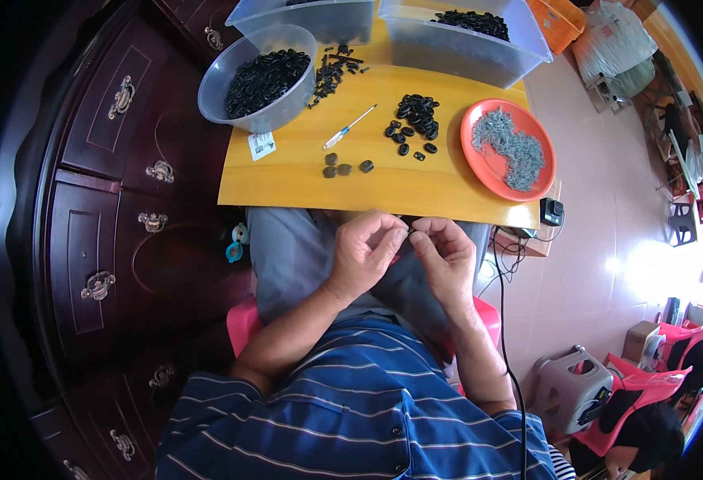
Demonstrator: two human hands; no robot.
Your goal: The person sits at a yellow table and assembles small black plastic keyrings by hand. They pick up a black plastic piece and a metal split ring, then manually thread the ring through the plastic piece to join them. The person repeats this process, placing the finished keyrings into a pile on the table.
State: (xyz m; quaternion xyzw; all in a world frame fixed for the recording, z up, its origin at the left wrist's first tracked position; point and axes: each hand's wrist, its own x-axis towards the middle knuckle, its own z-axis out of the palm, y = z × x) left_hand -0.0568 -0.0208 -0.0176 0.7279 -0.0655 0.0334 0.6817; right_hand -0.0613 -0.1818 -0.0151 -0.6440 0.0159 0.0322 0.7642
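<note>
My left hand and my right hand meet just off the front edge of the yellow table, above my lap. Thumb and fingers of each are pinched on a small black piece, mostly hidden by the fingertips. Past them on the tabletop lie several dark rounded pieces and a screwdriver with a pale blue and white handle. A pile of black oval plastic parts sits to its right. Beside that pile, a red plate holds many small grey metal pieces.
At the back left stands a clear round tub of black parts, with loose black pieces beside it. Two clear bins, including the right one, line the far edge. Dark drawers flank my left; a black cable hangs at my right.
</note>
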